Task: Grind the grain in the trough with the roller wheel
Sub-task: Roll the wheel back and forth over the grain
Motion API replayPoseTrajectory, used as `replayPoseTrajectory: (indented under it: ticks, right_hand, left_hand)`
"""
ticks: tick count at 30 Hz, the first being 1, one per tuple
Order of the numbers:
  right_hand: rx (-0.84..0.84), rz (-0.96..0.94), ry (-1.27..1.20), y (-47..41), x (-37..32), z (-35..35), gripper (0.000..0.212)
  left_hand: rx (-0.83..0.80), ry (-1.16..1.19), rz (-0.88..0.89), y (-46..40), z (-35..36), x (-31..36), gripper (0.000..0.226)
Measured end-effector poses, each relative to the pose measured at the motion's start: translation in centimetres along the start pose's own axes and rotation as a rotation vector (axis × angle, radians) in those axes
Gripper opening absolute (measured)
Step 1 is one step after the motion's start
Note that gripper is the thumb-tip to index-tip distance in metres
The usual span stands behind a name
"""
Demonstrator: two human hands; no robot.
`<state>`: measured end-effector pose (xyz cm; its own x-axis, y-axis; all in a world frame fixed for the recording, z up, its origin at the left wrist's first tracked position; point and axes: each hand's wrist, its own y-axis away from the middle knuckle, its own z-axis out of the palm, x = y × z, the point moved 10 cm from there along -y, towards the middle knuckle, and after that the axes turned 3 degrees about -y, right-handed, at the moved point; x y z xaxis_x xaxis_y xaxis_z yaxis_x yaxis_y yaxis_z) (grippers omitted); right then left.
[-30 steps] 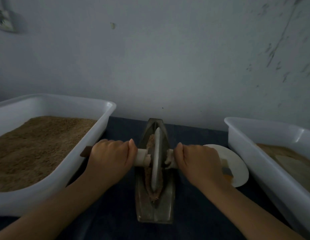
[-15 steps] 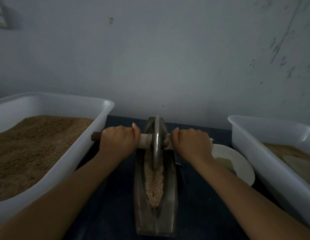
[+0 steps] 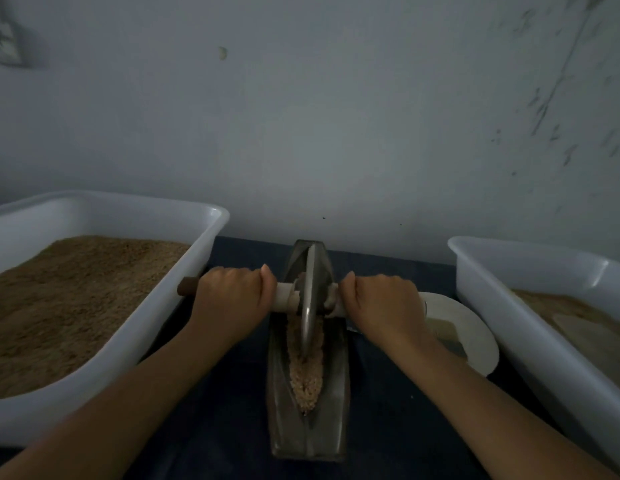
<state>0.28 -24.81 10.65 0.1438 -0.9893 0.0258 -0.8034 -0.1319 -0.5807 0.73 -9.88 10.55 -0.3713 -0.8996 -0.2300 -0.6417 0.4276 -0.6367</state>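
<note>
Axle handle (image 3: 284, 299) gripped by left hand (image 3: 228, 303) and right hand (image 3: 384, 306), fingers curled round. Roller wheel (image 3: 308, 299) held upright between grips, in trough (image 3: 336, 393). Grain (image 3: 306, 379) heaped nearward of grips.

Upright roller wheel (image 3: 308, 299) stands in grain-filled trough (image 3: 332, 410).

A dark blue table (image 3: 232, 427) was seen carrying a metal trough (image 3: 306, 434) at its centre, a white tub (image 3: 104, 386) of brown meal at nine o'clock, a second tub (image 3: 530, 327) at three o'clock, and a white plate (image 3: 474, 344) between trough and second tub.
</note>
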Motion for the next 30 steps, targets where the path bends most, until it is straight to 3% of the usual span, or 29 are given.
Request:
replayPoseTrajectory:
  ticks: [2,3,7,10,15,21,23,30]
  right_hand:
    - [-0.031,0.0,-0.016,0.9,-0.1,-0.6,0.053]
    - [-0.04,0.003,-0.038,1.3,-0.2,-0.9,0.053]
    - [-0.053,-0.015,-0.047,2.4,-0.8,-1.8,0.052]
    - [0.002,-0.015,-0.076,2.2,-1.0,-2.5,0.053]
    - [-0.009,0.041,-0.019,0.7,0.3,-0.6,0.054]
    - [0.084,0.086,0.015,-2.1,1.3,0.8,0.05]
    - [0.044,0.074,0.076,-3.1,1.3,1.5,0.048]
    - [0.061,0.098,0.025,-2.2,1.4,1.3,0.052]
  left_hand:
    - [0.005,-0.008,0.029,0.9,-1.1,0.5,0.011]
    - [0.01,-0.019,0.055,1.3,-1.5,0.7,0.014]
    - [-0.024,-0.067,0.124,2.7,-1.7,1.1,0.063]
    - [-0.003,-0.105,0.136,2.8,-1.9,1.1,0.073]
    - [0.015,-0.261,0.162,1.3,-0.9,1.2,0.056]
    - [0.175,-0.342,0.161,-1.8,0.0,0.9,0.03]
    - [0.186,-0.348,0.131,-2.4,0.3,0.6,0.024]
    - [-0.027,-0.283,0.125,-2.3,1.4,0.4,0.054]
